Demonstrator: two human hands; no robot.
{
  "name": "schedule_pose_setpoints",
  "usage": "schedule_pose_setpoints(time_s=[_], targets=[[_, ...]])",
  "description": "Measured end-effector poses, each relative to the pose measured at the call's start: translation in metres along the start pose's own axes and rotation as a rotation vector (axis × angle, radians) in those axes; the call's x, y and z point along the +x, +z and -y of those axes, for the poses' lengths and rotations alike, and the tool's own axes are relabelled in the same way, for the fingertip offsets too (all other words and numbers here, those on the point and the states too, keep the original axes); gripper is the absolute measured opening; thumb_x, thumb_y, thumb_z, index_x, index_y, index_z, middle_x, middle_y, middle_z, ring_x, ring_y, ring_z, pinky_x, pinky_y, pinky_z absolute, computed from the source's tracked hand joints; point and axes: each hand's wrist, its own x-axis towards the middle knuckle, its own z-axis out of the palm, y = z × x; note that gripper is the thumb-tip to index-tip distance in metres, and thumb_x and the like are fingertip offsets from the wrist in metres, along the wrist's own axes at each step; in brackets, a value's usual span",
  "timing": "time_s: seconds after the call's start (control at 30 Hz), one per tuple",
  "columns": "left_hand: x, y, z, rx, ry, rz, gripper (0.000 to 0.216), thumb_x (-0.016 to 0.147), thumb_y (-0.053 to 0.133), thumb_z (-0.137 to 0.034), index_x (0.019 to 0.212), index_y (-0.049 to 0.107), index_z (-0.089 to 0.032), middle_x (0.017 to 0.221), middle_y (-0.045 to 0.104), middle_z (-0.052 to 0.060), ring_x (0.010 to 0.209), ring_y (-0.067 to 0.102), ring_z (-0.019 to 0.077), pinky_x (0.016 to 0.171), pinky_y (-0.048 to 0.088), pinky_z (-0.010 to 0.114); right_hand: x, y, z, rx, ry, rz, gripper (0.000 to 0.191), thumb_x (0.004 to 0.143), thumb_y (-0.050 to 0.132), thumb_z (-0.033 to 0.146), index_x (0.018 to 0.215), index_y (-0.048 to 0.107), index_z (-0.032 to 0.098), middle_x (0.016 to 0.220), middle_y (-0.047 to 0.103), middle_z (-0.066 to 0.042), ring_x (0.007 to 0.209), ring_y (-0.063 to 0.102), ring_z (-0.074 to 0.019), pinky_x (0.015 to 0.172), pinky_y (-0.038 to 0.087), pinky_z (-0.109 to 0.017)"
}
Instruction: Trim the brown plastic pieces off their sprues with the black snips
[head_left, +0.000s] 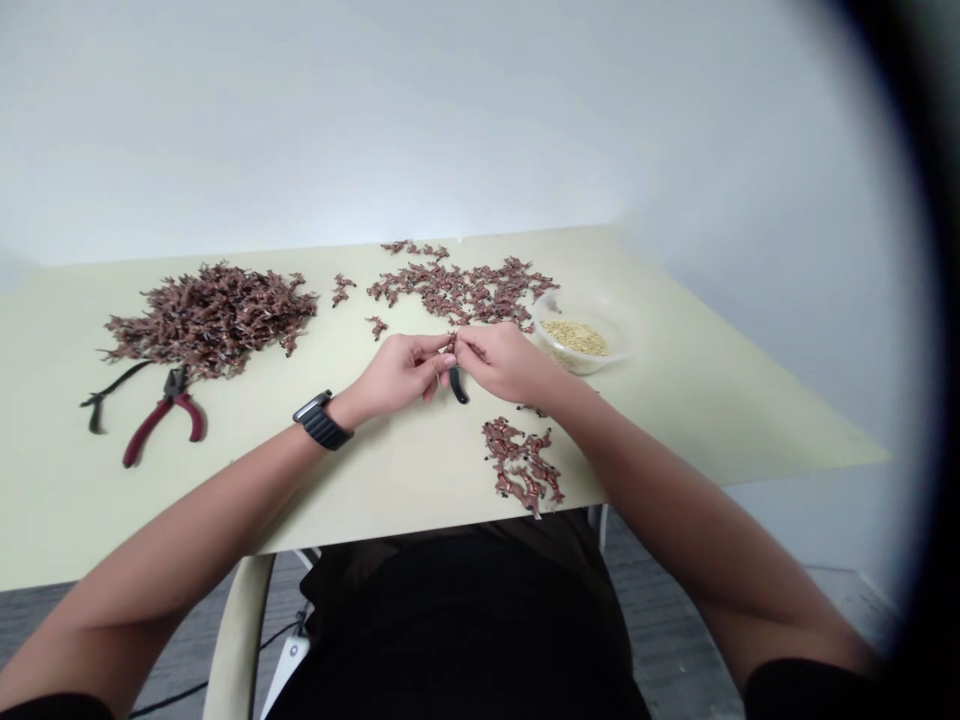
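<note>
Left hand (pixel 397 372): fingers pinched on small brown piece (pixel 451 345) | right hand (pixel 502 362): fingers pinched on same piece, black tool handle (pixel 458 386) tucked below | position: above desk (pixel 675 400) centre, near bowl (pixel 611 335)

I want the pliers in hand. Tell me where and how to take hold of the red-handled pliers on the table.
Grip the red-handled pliers by both red handles, squeezing them together. Come from the near table edge: the handles splay open toward it, while the head points away at the brown pile. The left hand, pinching a small brown piece with the right hand, is nearer.
</note>
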Motion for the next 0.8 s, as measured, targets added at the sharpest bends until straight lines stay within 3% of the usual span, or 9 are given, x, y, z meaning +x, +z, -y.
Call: schedule_pose_setpoints(time_s=[0.27, 0.47, 0.57, 0.67, 0.8], targets=[[0.0, 0.0, -0.005, -0.057, -0.018, 0.022, 0.035, 0.102, 0.062, -0.046, 0.084, 0.066, -0.016, 0.074, 0.068, 0.002, 0.05, 0.058, 0.008, 0.051, 0.046, 0.02, 0.0, -0.001, -0.003, -0.091, -0.025, 0.049, 0.027, 0.102, 0.047, 0.024, 0.075, 0.043, 0.022, 0.069, 0.049, 0.001, 0.062, 0.04, -0.0134, 0.063, 0.025, -0.032], [-0.001, -0.001, -0.002, 0.101, 0.052, -0.011, 0.035, 0.105, 0.056, -0.04, 0.081, 0.066, -0.017, 0.065, 0.066, 0.0, 0.049, 0.057, 0.0092, 0.054, 0.046, 0.022, 0.0, 0.0, 0.002, 0.024, 0.012, -0.001, 0.032, 0.097, 0.05, 0.022, 0.067, 0.04, 0.021, 0.062, 0.043, 0.004, 0.059, 0.037, -0.0119, 0.061, 0.025, -0.032], [-0.001, -0.003, 0.004, 0.274, 0.153, -0.061, 0.031, 0.105, 0.055, -0.033, 0.084, 0.069, -0.017, 0.06, 0.064, -0.001, 0.049, 0.056, 0.0089, 0.056, 0.046, 0.021, 0.001, 0.001, 0.006, 0.229, 0.113, -0.002, 0.032, 0.095, 0.051, 0.023, 0.065, 0.043, 0.021, 0.061, 0.038, 0.004, 0.057, 0.034, -0.0112, 0.057, 0.023, -0.031], [-0.001, -0.006, 0.014, 0.498, 0.297, -0.12, 0.022, 0.101, 0.054, -0.021, 0.109, 0.075, -0.017, 0.074, 0.074, 0.002, 0.06, 0.066, 0.0114, 0.063, 0.05, 0.022, 0.003, 0.001, 0.006, 0.635, 0.335, 0.101, 0.025, 0.094, 0.052, 0.028, 0.07, 0.051, 0.021, 0.06, 0.03, 0.006, 0.054, 0.022, -0.0107, 0.05, 0.018, -0.028], [-0.001, -0.009, 0.019, 0.688, 0.433, -0.16, 0.052, 0.094, 0.05, -0.009, 0.144, 0.063, -0.017, 0.098, 0.08, 0.009, 0.078, 0.074, 0.0158, 0.07, 0.053, 0.025, 0.007, -0.002, 0.003, 1.082, 0.507, 0.273, 0.02, 0.089, 0.057, 0.027, 0.073, 0.046, 0.023, 0.062, 0.018, 0.008, 0.056, 0.011, -0.0119, 0.045, 0.01, -0.027]])
